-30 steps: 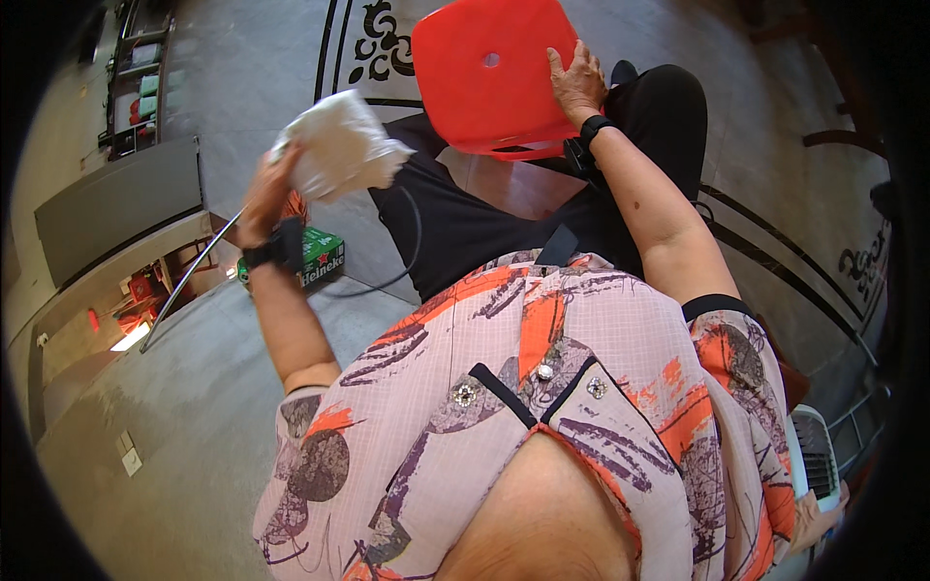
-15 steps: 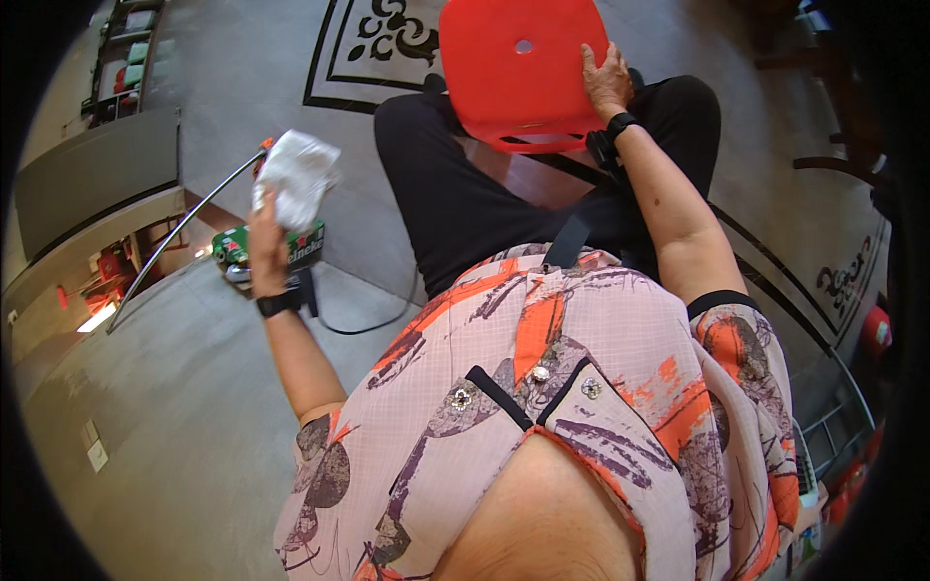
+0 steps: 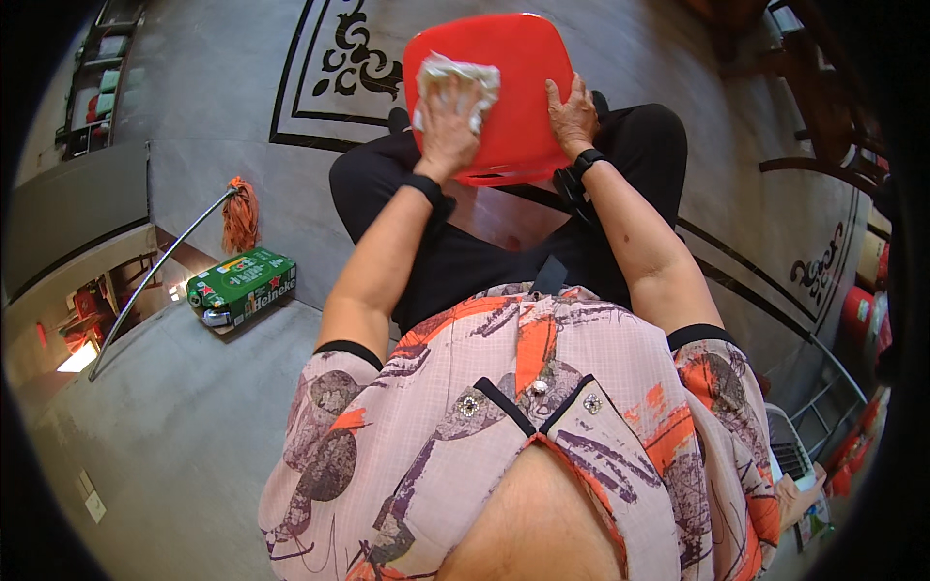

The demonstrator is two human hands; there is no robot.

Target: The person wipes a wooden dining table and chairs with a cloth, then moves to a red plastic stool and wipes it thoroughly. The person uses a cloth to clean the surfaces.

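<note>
A red plastic stool (image 3: 528,63) stands between my knees, its seat facing up. My left hand (image 3: 449,134) holds a crumpled white cloth (image 3: 482,79) flat against the left part of the seat, fingers pointing away from me over the cloth. At the seat's right edge, my right hand (image 3: 573,120) grips the rim, thumb on top. The far fingers of that hand are partly hidden by the stool's side. Most of the stool's legs are out of sight below the seat.
On the left lies a green beverage carton (image 3: 242,286), with an orange-headed mop (image 3: 239,215) leaning beyond it. Dark wooden furniture (image 3: 828,107) stands at the far right. A metal frame (image 3: 838,373) and red items (image 3: 859,315) sit at the right rim.
My left hand has swung from the left side over to the stool, bringing the cloth down onto its seat. My right hand stays on the seat's edge.
</note>
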